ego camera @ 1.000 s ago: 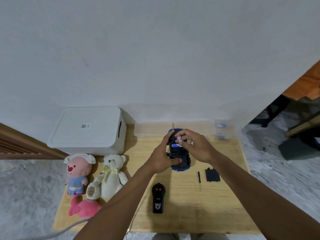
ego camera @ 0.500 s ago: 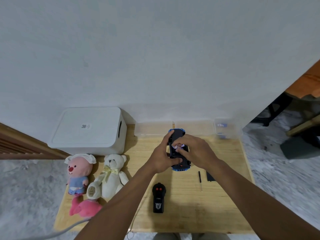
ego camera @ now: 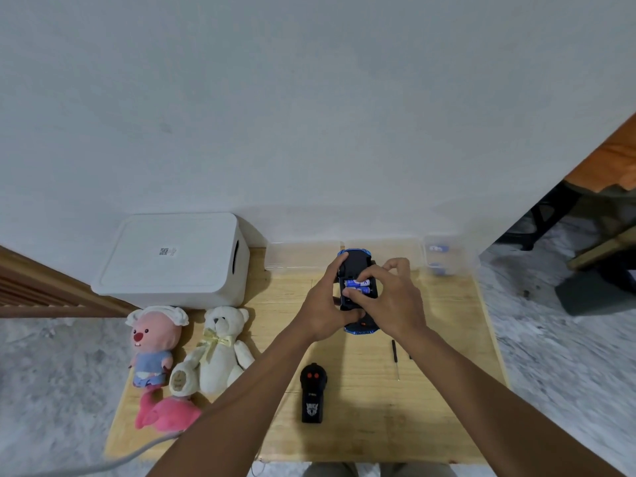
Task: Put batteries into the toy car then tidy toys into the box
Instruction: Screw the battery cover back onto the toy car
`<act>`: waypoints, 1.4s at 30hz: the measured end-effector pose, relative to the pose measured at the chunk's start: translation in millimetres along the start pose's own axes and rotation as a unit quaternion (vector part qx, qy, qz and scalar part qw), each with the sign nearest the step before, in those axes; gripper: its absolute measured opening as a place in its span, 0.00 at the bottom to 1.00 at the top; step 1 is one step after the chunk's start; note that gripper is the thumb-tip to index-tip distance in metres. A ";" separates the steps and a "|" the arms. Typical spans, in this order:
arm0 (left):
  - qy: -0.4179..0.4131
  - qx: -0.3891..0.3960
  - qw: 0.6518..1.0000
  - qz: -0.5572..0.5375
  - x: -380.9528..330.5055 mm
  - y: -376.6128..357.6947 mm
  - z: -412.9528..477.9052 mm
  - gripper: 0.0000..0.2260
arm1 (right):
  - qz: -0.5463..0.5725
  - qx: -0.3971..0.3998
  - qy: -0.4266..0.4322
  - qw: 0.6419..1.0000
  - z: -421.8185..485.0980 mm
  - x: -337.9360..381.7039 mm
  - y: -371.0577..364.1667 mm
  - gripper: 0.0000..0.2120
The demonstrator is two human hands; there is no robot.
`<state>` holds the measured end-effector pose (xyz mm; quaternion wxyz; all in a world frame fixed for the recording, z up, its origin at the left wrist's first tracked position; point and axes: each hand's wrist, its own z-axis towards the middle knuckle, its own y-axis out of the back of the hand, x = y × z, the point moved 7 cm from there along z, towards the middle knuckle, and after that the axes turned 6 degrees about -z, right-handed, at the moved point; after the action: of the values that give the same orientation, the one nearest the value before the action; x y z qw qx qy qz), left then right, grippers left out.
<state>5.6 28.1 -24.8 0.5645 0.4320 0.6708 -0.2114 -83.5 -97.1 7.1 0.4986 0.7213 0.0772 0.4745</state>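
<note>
The blue toy car [ego camera: 356, 261] lies upside down near the back of the wooden table [ego camera: 378, 428], its black underside up. Two blue batteries [ego camera: 358, 286] lie side by side in its open compartment. My left hand [ego camera: 327, 304] grips the car's left side. My right hand [ego camera: 389, 297] rests over the compartment, its fingertips pressing on the batteries. The white lidded box [ego camera: 172, 259] stands at the back left. A pink plush [ego camera: 155, 339], a white teddy bear [ego camera: 220, 349] and a pink flamingo plush [ego camera: 165, 413] lie in front of the box.
A black remote control [ego camera: 312, 394] lies at the table's front middle. A small screwdriver [ego camera: 395, 356] lies right of it, beside my right forearm. Clear plastic containers [ego camera: 444, 258] with blue batteries stand along the back wall. The floor drops away on both sides.
My right hand has come down from the car's far end onto the compartment, and a second battery now shows seated there. My forearm now hides the black compartment cover.
</note>
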 end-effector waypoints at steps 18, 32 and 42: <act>-0.018 -0.012 1.000 0.007 -4.6 -1.3 -9.6 0.48 | 0.021 0.051 -0.052 0.997 3.5 -4.7 1.7 0.14; -0.013 0.009 1.000 -0.019 5.3 -10.3 -10.0 0.48 | -0.057 0.064 -0.021 0.996 7.1 -6.8 15.1 0.11; -0.012 0.007 1.000 -0.021 8.6 -16.3 -17.9 0.48 | -0.038 0.055 -0.058 0.996 4.2 -10.3 7.7 0.24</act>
<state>-17.9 36.1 -31.3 0.5645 0.4193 0.6717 -0.2332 -88.7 -109.6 6.7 0.4795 0.7704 0.1015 0.4077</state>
